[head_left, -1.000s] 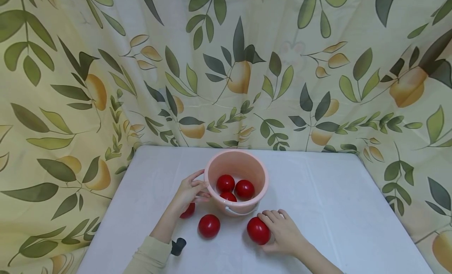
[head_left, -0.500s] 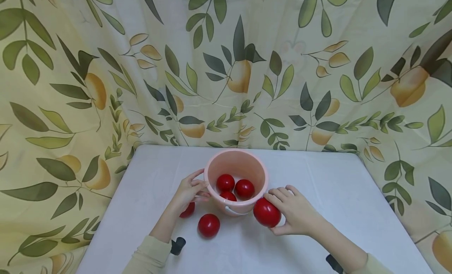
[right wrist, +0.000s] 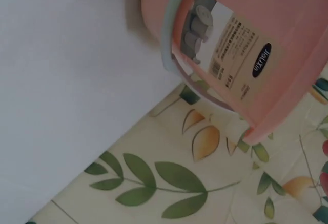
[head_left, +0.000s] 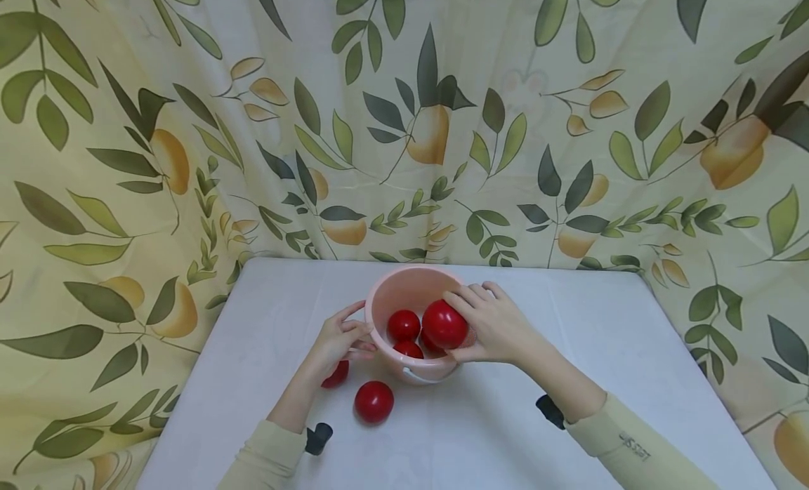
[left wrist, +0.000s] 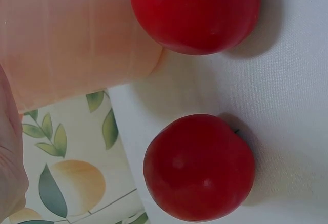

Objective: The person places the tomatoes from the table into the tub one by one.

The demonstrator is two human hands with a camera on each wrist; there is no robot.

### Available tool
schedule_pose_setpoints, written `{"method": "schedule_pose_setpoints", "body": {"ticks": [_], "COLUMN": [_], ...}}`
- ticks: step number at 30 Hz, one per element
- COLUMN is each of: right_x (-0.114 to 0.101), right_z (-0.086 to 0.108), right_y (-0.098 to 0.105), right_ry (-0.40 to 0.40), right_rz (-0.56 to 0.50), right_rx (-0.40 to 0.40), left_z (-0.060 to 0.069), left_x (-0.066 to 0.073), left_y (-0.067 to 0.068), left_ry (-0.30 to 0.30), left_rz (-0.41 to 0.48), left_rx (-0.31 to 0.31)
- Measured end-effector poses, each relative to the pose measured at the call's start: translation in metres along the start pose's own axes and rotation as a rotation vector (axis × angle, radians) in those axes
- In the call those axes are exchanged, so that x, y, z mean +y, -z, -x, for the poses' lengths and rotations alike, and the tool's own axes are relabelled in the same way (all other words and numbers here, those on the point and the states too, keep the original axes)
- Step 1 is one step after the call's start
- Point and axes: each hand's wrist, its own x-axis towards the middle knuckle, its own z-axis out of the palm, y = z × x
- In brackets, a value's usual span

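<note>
A pink bucket (head_left: 413,279) stands on the table, with red tomatoes (head_left: 403,325) lying inside it. My left hand (head_left: 337,344) holds the bucket's left side at the rim. In my right hand (head_left: 496,325) is another tomato (head_left: 445,324), gripped over the right part of the bucket's mouth and partly covering a tomato below. Two more lie on the table: one tomato (head_left: 374,403) in front of the bucket, the other tomato (head_left: 337,375) half hidden by my left wrist. The left wrist view shows a tomato (left wrist: 200,167) with a bit of green stem.
The white table (head_left: 569,378) runs back to a leaf-and-fruit patterned curtain (head_left: 404,160). A pale handle (right wrist: 169,34) hangs down the bucket's side, beside a printed label (right wrist: 225,49). Black wrist devices (head_left: 319,439) show beneath both forearms.
My right hand has lifted its tomato from the table at the bucket's right front, moving it up and left over the bucket's mouth. The left hand and bucket stay in place.
</note>
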Motion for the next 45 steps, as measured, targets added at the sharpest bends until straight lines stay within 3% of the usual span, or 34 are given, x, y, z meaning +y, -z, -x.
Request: {"method": "schedule_pose_setpoints", "body": {"ticks": [16, 23, 28, 34, 43, 45], "right_x": [-0.013, -0.021, -0.026, -0.029, -0.03, -0.03], "right_z": [-0.053, -0.063, -0.067, -0.069, -0.073, -0.073], "right_y": [-0.056, -0.074, -0.081, -0.085, -0.088, -0.088], "right_ry": [-0.021, -0.011, -0.024, -0.052, -0.09, -0.092], "right_rz": [-0.045, 0.036, 0.047, 0.086, 0.072, 0.072], "right_rx": [-0.282, -0.414, -0.485, -0.571, -0.617, -0.617], "left_z": [0.002, 0.001, 0.004, 0.017, 0.013, 0.008], "left_x": [0.0, 0.0, 0.004, 0.019, 0.014, 0.008], "left_y": [-0.001, -0.001, 0.0, -0.004, -0.003, -0.002], "left_ry": [-0.009, -0.003, -0.001, -0.002, -0.002, -0.003], "left_rz": [0.013, 0.015, 0.011, -0.002, -0.005, 0.001], "left_rx": [-0.012, -0.015, -0.03, -0.041, -0.032, -0.024]}}
